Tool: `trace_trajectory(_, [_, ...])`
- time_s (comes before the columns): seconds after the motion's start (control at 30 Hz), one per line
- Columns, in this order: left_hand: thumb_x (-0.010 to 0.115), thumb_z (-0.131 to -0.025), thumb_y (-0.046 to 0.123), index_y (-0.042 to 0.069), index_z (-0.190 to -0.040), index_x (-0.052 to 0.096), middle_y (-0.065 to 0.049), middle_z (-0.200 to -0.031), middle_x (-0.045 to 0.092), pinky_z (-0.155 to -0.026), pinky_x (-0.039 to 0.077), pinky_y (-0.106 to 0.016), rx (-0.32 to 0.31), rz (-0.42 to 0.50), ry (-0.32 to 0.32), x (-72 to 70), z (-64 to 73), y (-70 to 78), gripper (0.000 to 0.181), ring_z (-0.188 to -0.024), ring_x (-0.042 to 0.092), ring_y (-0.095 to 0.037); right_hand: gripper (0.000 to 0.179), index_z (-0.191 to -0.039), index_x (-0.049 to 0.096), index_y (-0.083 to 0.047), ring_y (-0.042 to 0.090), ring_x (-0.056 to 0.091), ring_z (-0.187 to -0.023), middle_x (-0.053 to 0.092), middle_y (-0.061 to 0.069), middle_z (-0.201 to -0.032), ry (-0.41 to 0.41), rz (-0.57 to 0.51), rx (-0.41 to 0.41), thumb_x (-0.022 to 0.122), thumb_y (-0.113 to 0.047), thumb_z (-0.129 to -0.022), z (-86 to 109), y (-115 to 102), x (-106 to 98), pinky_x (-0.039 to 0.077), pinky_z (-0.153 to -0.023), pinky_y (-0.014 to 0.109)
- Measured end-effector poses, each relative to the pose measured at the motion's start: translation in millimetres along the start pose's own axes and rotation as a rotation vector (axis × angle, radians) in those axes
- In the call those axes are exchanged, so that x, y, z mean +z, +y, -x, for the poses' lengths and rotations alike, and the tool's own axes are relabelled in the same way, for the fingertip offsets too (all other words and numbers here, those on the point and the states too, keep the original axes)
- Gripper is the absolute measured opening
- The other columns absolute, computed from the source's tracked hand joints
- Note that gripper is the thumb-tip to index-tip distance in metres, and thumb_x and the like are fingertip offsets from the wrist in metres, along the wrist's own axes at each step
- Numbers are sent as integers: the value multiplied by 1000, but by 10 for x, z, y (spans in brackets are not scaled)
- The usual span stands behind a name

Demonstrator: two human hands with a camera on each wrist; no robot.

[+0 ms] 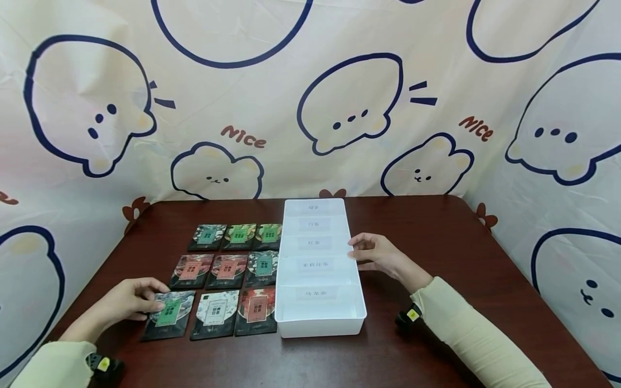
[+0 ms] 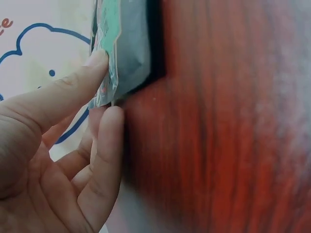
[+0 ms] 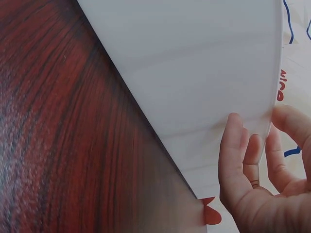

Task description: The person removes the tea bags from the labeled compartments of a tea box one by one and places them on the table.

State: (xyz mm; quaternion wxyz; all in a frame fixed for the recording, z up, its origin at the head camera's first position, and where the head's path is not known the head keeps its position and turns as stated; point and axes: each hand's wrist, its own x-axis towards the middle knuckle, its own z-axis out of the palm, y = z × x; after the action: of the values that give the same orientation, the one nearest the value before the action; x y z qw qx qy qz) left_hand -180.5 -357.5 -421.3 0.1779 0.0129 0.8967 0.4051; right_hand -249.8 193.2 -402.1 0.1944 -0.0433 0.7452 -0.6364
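My left hand point(image 1: 128, 299) is at the front-left tea packet point(image 1: 167, 318), a dark sachet with a green label. In the left wrist view its thumb lies on the packet's face, with fingers at the edge. A long white divided box point(image 1: 320, 330) with printed labels stands right of the packets. At its right side my right hand point(image 1: 380, 256) holds the wall, fingertips on the rim and thumb against the outside. The right wrist view shows the box's smooth outer wall point(image 3: 194, 82) beside the thumb.
Several more tea packets lie in rows left of the box, among them a white-label one point(image 1: 215, 315), red-label ones point(image 1: 256, 310) and green-label ones point(image 1: 240, 235). Everything rests on a dark wooden table point(image 1: 436, 237). A cartoon-printed cloth point(image 1: 281, 108) hangs behind.
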Motion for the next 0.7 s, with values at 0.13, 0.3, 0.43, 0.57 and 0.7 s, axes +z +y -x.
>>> trace_trajectory(0.13, [76,-83,17,-5,-114,61,-4,-81,48,-59,54,-33,-7,-18,12,16,-16,4,41,-67,51,-14,31,-113,58,-3,18,64,-85,57,7,-94,1,3,4,72,-7,-86,-4,-3,-5,58,-78,39])
trace_trajectory(0.3, [78,-81,17,-4,-113,61,-4,-81,46,-58,53,-33,-30,-25,23,27,-31,10,41,-67,49,-15,31,-113,58,-3,17,64,-85,58,7,-94,-6,6,4,72,-7,-86,-3,-6,-8,58,-77,39])
trace_trajectory(0.43, [78,-81,17,-4,-113,61,-4,-81,46,-59,54,-33,-36,-25,27,31,-27,16,41,-68,49,-15,31,-113,59,-3,18,64,-85,58,7,-95,-3,10,5,72,-7,-85,-6,-2,-2,58,-78,40])
trace_trajectory(0.57, [79,-81,17,-4,-113,61,-4,-81,46,-59,54,-33,-39,-24,32,33,-22,24,42,-69,49,-15,32,-114,59,-4,18,64,-85,58,8,-96,0,14,3,72,-7,-85,-7,0,0,58,-78,40])
trace_trajectory(0.7, [79,-81,17,-4,-113,61,-4,-82,46,-59,54,-33,-47,-18,34,38,-21,27,42,-69,49,-16,31,-113,59,-4,18,64,-85,58,8,-96,3,11,4,73,-8,-85,-1,-4,3,58,-78,40])
